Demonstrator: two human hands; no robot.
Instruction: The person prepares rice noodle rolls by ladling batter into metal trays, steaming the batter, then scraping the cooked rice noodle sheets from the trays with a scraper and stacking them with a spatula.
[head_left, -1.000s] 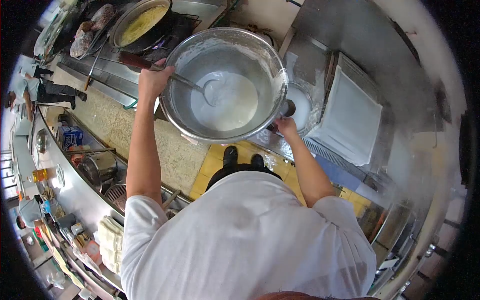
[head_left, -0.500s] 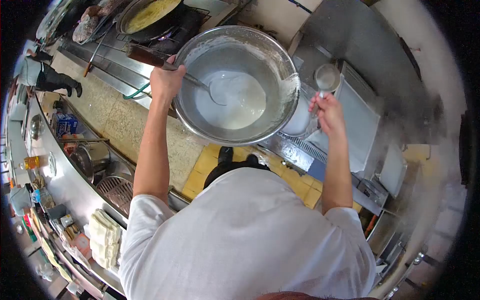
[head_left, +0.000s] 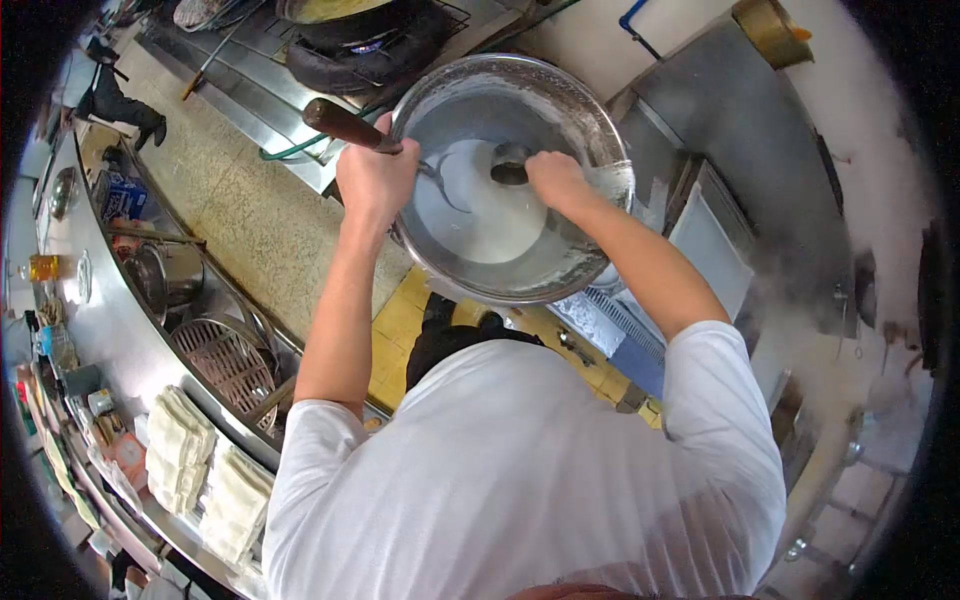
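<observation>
In front of me, a large metal bowl (head_left: 445, 272) holds a thin white liquid (head_left: 495, 225), with white residue up its inner wall. My left hand (head_left: 378, 180) is wrapped round the wooden handle of a ladle (head_left: 350, 125) at the bowl's left rim. That ladle's curved metal head dips into the liquid. Over the bowl, my right hand (head_left: 560, 182) is closed on a small round metal cup (head_left: 510, 165), which is tipped with its dark side showing, right at the liquid's surface. Its handle is hidden in my fist.
A wok (head_left: 335, 10) sits over a lit burner (head_left: 365, 47) at the top left. To the right is a flat white tray (head_left: 710, 240), with steam beyond it. Folded pale cloths (head_left: 180, 450) lie on the metal counter (head_left: 125, 345) at left. Another person's legs (head_left: 125, 105) show far left.
My right hand has swung left with the cup, from beside the tray into the bowl. My left hand still grips the ladle. The view has shifted, so the bowl appears further right.
</observation>
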